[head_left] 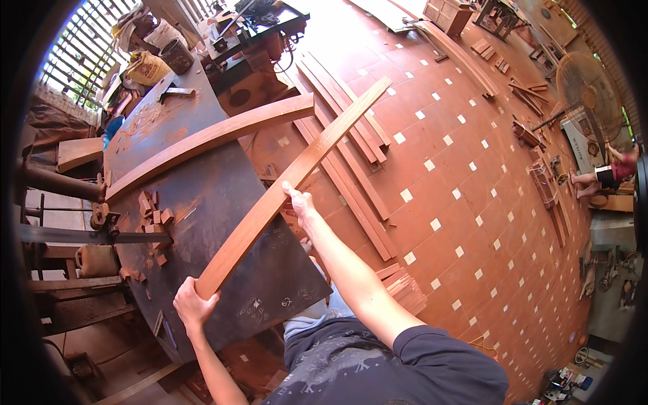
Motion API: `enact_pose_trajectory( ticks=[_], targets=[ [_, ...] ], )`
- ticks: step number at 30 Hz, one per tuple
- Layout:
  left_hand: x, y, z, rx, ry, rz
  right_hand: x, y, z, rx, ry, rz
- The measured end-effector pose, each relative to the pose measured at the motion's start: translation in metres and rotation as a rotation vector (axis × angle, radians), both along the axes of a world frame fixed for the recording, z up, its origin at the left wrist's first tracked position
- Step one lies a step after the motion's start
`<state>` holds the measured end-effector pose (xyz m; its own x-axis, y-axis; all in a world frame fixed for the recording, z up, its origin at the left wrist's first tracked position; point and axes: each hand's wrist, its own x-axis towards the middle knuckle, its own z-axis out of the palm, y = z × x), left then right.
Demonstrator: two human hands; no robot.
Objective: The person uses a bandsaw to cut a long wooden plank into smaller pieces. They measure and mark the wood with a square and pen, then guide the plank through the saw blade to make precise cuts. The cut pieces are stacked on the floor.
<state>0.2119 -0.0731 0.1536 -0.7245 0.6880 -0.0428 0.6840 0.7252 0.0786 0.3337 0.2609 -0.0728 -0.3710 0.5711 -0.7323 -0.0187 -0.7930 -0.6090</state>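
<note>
A long reddish-brown wooden board [270, 199] slants up and to the right across the dark metal table. My left hand [196, 302] is closed around its near end. Further along, my right hand [298, 202] grips the board by its edge, thumb on the upper face and fingers partly hidden beneath. The far end sticks out beyond the table's edge, over the floor. Behind it another wooden board [209, 140] lies across the dark metal table [270, 270]. Small wood offcuts [156, 216] are heaped on the table to the left of the held board.
A band-like metal blade [74, 235] runs in from the left, close to the offcuts. Long planks [351, 182] lie on the tiled floor right of the table. A bucket [177, 56] and sacks stand at the far left. Another person [611, 172] is at the far right, near a fan [590, 94].
</note>
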Motion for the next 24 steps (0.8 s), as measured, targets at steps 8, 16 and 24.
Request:
enact_pose_trajectory(
  ticks=[8,16,24],
  targets=[
    [0.023,0.000,-0.020,0.039,-0.007,0.082,0.010,0.009,-0.014,-0.235,0.292,0.042],
    [0.056,0.020,-0.017,0.066,-0.024,0.207,0.026,0.046,0.001,-0.412,0.460,0.275],
    [0.199,0.150,-0.020,-0.033,-0.120,0.256,0.106,0.150,-0.055,-0.496,0.132,0.274]
  ],
)
